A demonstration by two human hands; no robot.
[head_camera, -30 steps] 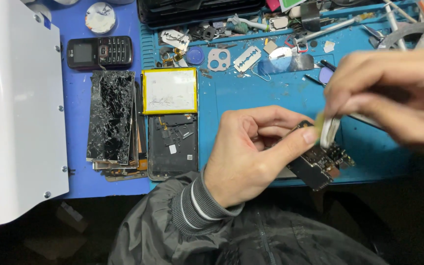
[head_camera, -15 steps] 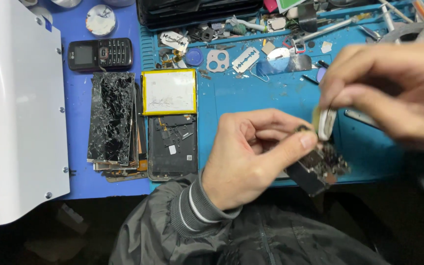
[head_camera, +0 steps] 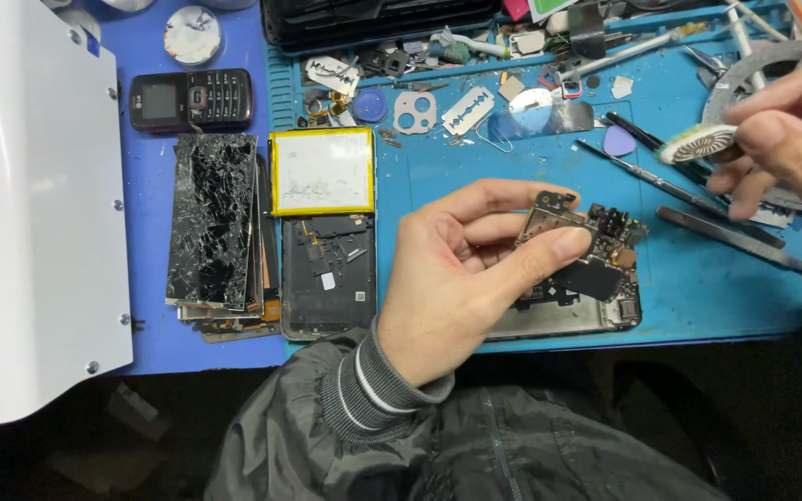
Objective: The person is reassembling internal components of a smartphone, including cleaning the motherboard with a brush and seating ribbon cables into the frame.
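A dark, irregular phone circuit board is pinched between thumb and fingers of the left hand, above the blue work mat. A small white ribbed disc is gripped by the right hand, which is cut off by the frame edge. The opened phone frame beneath is largely hidden.

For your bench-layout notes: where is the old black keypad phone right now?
In the head view, the black keypad phone lies upper left on the blue mat, just above the stack of cracked screens and beside the white panel.
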